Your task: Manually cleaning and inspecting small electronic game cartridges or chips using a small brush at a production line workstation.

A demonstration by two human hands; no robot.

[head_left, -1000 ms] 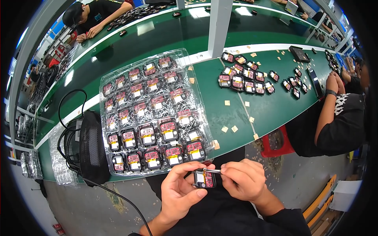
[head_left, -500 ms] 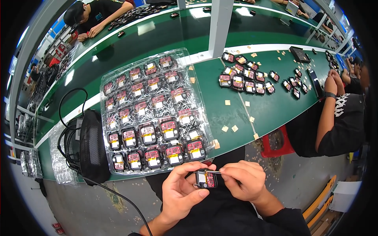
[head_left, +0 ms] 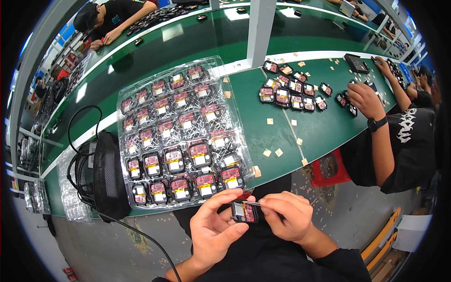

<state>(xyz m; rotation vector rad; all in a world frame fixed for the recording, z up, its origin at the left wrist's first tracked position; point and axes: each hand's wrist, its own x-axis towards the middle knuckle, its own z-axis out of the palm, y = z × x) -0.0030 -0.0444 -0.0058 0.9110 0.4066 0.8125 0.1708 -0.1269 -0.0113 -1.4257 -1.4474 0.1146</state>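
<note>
Between the thumb and fingers of my left hand (head_left: 212,235) is a small black device housing (head_left: 245,212), tilted, its inner side facing up. A red circuit board, a pale rectangular part and a strip of yellow tape show inside it. My right hand (head_left: 290,217) pinches a slim metal tool (head_left: 253,203) that looks like tweezers. Its tip lies at the housing's upper edge; whether it grips anything there is too small to tell. Just beyond my hands, a clear plastic tray (head_left: 238,113) holds rows of similar open housings on the green table (head_left: 282,162).
Loose housings (head_left: 283,96) lie in a cluster right of the tray, among small pale paper pieces (head_left: 267,153). A black mesh bag (head_left: 110,176) and cable stand left. A co-worker's hand (head_left: 366,100) reaches over the table at right. A red stool (head_left: 329,170) stands below.
At right, the co-worker's hands have come apart, one moving left over the loose housings, the other to the far edge. My own hands keep nearly the same hold; the housing is tilted slightly differently.
</note>
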